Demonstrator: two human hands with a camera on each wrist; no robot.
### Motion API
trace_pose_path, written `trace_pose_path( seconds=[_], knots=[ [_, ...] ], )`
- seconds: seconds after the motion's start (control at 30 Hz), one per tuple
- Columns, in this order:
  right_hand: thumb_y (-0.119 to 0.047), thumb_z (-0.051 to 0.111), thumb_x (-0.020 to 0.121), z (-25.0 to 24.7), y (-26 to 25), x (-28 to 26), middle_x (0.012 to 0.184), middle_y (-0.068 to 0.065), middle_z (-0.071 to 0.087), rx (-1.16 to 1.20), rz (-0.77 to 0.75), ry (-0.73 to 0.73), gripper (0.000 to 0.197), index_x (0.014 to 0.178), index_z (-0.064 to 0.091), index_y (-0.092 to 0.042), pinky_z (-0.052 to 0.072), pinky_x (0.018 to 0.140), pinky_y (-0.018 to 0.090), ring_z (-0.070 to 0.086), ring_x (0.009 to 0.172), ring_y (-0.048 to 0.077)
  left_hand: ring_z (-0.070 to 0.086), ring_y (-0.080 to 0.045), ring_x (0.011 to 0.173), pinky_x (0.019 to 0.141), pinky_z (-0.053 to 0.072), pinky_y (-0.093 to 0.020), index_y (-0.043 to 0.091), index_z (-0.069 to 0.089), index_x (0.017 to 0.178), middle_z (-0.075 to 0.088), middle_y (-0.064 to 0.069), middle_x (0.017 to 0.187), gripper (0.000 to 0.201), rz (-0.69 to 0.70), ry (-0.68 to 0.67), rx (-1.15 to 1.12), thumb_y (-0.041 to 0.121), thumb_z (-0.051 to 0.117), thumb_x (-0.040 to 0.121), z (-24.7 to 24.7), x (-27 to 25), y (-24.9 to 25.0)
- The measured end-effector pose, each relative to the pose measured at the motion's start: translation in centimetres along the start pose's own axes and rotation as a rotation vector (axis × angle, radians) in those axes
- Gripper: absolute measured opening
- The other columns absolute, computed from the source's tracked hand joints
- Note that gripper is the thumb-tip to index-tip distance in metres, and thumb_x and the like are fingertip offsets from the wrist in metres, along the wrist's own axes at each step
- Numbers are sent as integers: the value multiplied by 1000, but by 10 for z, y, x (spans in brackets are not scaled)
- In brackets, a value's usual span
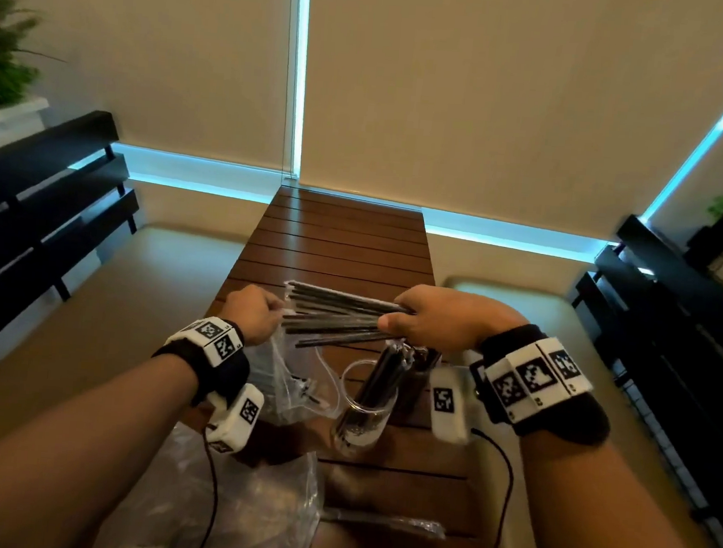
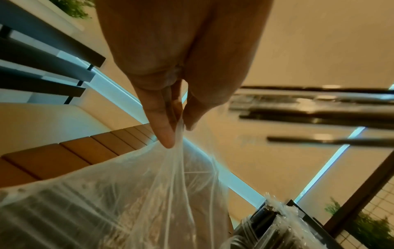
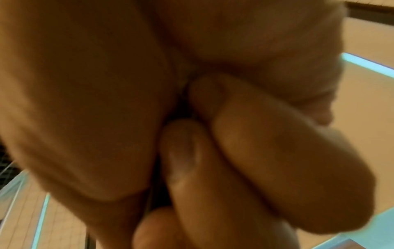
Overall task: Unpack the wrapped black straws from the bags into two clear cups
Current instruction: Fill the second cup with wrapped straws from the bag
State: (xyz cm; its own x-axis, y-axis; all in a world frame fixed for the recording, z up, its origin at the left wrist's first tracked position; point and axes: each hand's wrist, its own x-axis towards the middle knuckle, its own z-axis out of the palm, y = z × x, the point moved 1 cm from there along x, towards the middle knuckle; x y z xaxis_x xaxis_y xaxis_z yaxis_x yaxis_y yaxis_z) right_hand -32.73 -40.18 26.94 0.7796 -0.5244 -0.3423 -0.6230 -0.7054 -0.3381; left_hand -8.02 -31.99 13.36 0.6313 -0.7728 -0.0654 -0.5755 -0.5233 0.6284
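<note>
My right hand (image 1: pixel 429 320) gripping fanned wrapped black straws (image 1: pixel 339 319), my left hand (image 1: pixel 252 315) pinching clear bag (image 2: pixel 127 193), filled clear cup (image 1: pixel 364 408) on table (image 1: pixel 345 238).

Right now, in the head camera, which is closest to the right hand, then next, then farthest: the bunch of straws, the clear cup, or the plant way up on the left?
From the right hand:
1. Bunch of straws: gripped in that hand, fanning out leftward.
2. Clear cup: on the table just below the hand, already holding straws.
3. Plant: far off at the upper left, beyond the bench.
</note>
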Motion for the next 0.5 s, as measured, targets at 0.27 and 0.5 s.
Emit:
trace_pose_path(
  seconds=[0.27, 0.5],
  knots=[
    [-46, 44, 101, 31, 15, 23, 74, -6, 54, 375, -84, 358, 30, 84, 53, -24, 42, 64, 30, 50, 65, 12, 57, -19, 116, 92, 48, -30, 13, 59, 130, 61, -4, 129, 48, 70, -246, -226, 0, 59, 83, 9, -21, 24],
    [-37, 43, 104, 112, -14, 66, 73, -3, 59, 551, -179, 606, 22, 104, 47, -15, 36, 50, 28, 54, 58, 15, 66, -19, 100, 85, 55, -34, 4, 60, 122, 70, -9, 109, 42, 79, -341, -1118, 28, 67, 87, -10, -42, 79]
  ],
)
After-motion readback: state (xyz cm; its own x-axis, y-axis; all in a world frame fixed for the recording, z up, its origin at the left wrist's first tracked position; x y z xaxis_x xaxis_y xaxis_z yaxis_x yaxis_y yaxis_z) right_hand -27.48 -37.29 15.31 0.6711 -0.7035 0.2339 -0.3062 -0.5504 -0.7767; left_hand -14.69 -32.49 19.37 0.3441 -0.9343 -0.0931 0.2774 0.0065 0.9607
